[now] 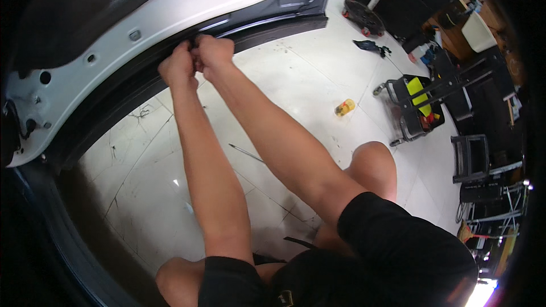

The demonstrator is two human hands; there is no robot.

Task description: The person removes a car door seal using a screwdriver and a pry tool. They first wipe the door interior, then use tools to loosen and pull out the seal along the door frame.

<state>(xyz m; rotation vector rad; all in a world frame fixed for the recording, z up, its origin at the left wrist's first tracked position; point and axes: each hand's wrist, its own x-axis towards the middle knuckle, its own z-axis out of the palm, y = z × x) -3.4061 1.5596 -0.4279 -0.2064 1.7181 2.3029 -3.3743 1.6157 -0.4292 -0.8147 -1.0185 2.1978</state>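
A car door with a white inner metal panel (165, 14) spans the upper left. Dark trim (278, 29) runs along its lower edge. Both my arms reach up to this edge, and the hands sit side by side, touching or nearly so. My left hand (179, 68) is closed, fingertips pressed against the dark edge. Close on its right, my right hand (216, 55) is curled with its fingers bent inward at the same spot. Whatever the fingertips pinch is hidden by the hands and the dark trim.
A thin metal rod-like tool (244, 152) lies on the tiled floor (307, 79) beneath my right forearm. Farther right are a yellow-labelled container (344, 107), a black wheeled cart (418, 108), a black crumpled item (371, 48) and a wheeled stool base (364, 18).
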